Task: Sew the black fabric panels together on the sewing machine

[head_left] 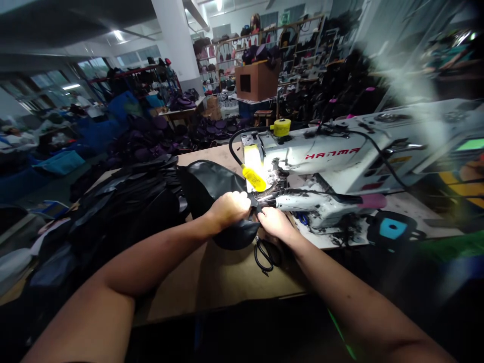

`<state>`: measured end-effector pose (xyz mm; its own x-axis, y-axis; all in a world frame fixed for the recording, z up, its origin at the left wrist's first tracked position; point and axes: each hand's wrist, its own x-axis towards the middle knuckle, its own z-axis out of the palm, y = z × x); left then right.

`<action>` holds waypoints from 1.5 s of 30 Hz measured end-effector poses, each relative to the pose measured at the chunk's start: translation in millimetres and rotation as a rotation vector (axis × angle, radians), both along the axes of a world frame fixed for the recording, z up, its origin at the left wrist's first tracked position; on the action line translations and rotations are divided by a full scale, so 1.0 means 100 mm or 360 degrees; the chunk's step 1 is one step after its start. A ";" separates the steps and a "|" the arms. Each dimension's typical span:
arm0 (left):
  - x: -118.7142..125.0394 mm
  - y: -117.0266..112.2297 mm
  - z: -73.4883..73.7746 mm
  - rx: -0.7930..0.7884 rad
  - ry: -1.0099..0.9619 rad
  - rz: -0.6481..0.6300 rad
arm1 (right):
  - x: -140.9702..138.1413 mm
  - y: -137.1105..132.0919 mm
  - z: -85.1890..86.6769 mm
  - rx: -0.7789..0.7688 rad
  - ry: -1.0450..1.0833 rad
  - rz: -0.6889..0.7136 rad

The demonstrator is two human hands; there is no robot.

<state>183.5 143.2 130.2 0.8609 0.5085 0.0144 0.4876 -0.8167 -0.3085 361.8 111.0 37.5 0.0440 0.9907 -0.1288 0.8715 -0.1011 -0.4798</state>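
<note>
Shelving (260,55) crowded with handbags lines the far side of a large workshop. In front of it, a brown cardboard box (257,79) with a square opening sits on a blue crate (251,108); what either holds cannot be seen. Blue bins (60,162) stand low at the left, their contents hard to make out.

At the wooden work table (212,282), a white HANMA industrial sewing machine (325,156) fills the right side, and a tall heap of black panels (121,212) lies to the left. The work in hand is at the machine's needle area, where a glossy black panel (212,189) is fed in, and that edge calls for steady guiding (a judgement from the hand positions alone). The left hand (229,209) is closed over the gathered panel, while the right hand (276,224) pinches its edge just beside the presser foot, partly hidden. Black-handled scissors (263,254) lie just below the right hand.
</note>
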 end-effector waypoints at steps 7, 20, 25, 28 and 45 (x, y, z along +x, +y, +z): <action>-0.10 0.04 -0.14 -0.0169 0.0178 -0.0222 | 0.02 0.01 -0.04 0.0058 0.0360 0.0022; 0.47 -0.11 -0.40 -0.0255 -0.0202 0.0390 | 0.02 0.20 0.02 0.0104 0.0676 -0.0098; 0.53 -0.06 -0.51 -0.0362 -0.0314 0.0656 | 0.03 0.20 0.02 0.0156 0.0625 -0.0108; 0.39 -0.02 -0.54 -0.0466 -0.0419 0.0767 | 0.01 0.18 0.04 0.0089 0.0625 -0.0156; 0.18 -0.14 -0.49 -0.0228 -0.0412 0.0915 | 0.02 0.20 -0.03 0.0080 0.0508 -0.0099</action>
